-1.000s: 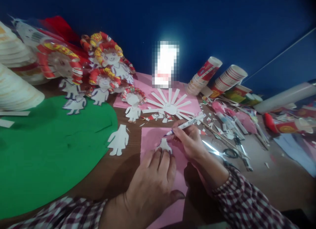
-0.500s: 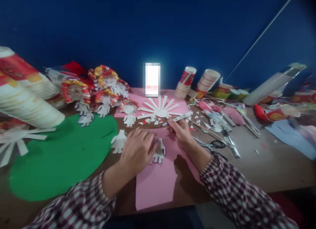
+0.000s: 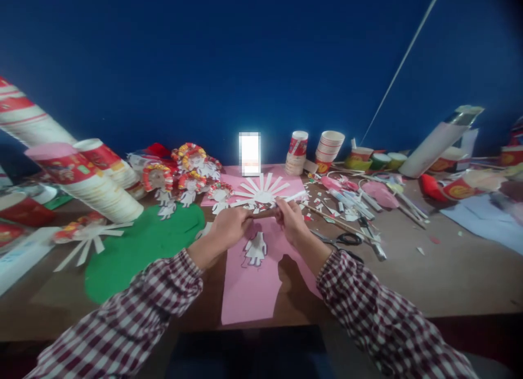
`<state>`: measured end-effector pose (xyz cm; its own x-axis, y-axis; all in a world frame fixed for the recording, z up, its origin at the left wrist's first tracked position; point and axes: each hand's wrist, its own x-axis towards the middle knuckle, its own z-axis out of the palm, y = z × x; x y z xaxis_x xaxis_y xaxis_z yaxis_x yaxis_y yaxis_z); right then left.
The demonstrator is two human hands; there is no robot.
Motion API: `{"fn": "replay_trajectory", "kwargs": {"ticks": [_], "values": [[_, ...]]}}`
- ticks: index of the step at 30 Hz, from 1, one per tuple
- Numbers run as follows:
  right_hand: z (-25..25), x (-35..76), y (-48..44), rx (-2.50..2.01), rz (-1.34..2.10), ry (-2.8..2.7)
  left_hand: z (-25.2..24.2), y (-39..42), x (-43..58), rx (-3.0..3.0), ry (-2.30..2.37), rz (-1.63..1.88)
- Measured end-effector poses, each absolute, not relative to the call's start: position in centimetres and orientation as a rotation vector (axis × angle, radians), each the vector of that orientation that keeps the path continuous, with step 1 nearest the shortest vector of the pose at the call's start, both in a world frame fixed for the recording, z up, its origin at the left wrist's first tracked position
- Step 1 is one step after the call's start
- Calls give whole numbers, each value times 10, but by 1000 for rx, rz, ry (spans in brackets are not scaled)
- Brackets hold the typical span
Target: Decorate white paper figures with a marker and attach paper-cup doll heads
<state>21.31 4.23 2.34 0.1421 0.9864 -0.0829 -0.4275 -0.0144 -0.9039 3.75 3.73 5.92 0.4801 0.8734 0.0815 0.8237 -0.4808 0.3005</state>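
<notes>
A white marker (image 3: 296,196) lies between the fingers of my right hand (image 3: 295,222), its body pointing off to the right. My left hand (image 3: 229,225) faces it with fingertips pinched together; whatever is in them is too small to make out. Below both hands, a white paper cutout shaped like a dress-wearing figure (image 3: 256,249) rests flat on pink paper (image 3: 249,300). Dark outline marks show along the cutout's lower edge. Behind my hands a white fringed paper piece (image 3: 263,194) spreads like a fan.
Scissors (image 3: 347,239) and markers lie to the right amid paper scraps. Stacked paper cups (image 3: 330,145) stand at the back. On the left are a green sheet (image 3: 134,259), a leaning cup stack (image 3: 106,191) and several ringed paper figures (image 3: 190,188).
My left hand has lifted off the cutout and moved up toward my right hand, uncovering the whole figure. The right hand still holds the marker. The camera view has shifted.
</notes>
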Motion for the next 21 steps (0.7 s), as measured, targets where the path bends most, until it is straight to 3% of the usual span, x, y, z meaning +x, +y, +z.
{"fn": "replay_trajectory", "kwargs": {"ticks": [13,21], "values": [[22,215,38,-883,1476,-763,44,-41,-4,2368,1714,598],[21,219,35,-870,1533,-806,46,-30,-4,2372,1731,590]]}}
